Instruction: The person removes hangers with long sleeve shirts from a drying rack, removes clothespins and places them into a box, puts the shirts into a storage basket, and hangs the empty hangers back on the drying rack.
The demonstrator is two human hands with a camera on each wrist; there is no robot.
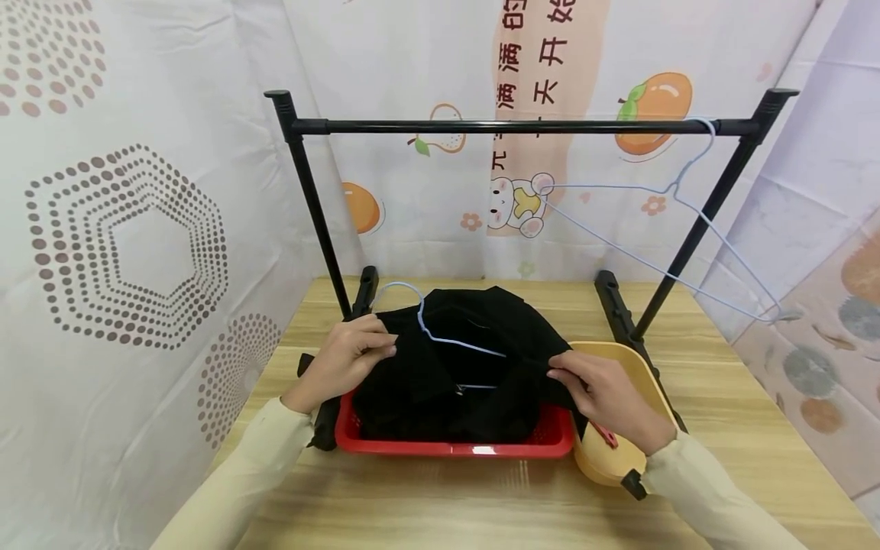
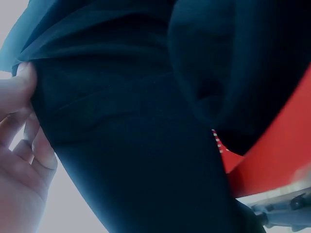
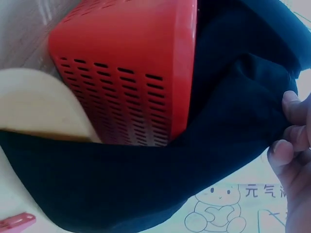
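Note:
A black garment (image 1: pixel 406 389) lies heaped over the red basket (image 1: pixel 450 449), its neck opening spread. Inside that opening is a light blue hanger (image 1: pixel 467 346), its hook rising out at the left; most of its frame is hidden by cloth. My left hand (image 1: pixel 347 359) pinches the garment at its left side, thumb against fingers; the left wrist view shows cloth (image 2: pixel 126 121) stretched from that grip. On the other side, my right hand (image 1: pixel 612 389) pinches the garment too. From the right hand a sleeve-like length (image 3: pixel 121 179) droops past the basket wall (image 3: pixel 116 92).
A black rack with a top bar (image 1: pixel 440 127) spans behind the basket. Another blue hanger (image 1: pixel 605 186) hangs at the bar's right end. At the right stands a yellow basin (image 1: pixel 605 470) with a red clip-like item (image 1: pixel 605 435) beside the garment. Printed cloth (image 1: pixel 412 69) lines the back.

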